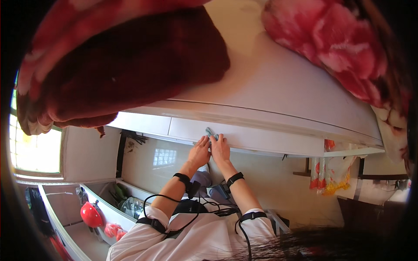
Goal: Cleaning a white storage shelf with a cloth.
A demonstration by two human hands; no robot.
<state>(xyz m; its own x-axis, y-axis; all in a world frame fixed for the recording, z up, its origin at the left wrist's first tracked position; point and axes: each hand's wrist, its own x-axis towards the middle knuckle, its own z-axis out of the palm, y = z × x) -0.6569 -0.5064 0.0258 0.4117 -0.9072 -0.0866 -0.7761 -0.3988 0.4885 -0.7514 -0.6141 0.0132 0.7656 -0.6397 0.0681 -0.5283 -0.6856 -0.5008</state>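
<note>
A small crumpled blue-grey cloth (211,132) rests against the white front panel (254,135) below the rim of a large white surface. My left hand (199,152) and my right hand (220,149) meet side by side at this cloth, fingers pointing away from me. The right fingers are bent over the cloth, and the left fingertips press along its near-left side. Part of the cloth is hidden beneath the fingers. Black straps with cables circle both of my forearms and upper arms.
A dark red plush blanket (140,62) and a pink-and-red floral one (352,49) lie on the white surface (248,78). At lower left, a red helmet (91,214) hangs on a white open cabinet (107,208). Plastic bags (333,174) hang at right above the tiled floor (267,182).
</note>
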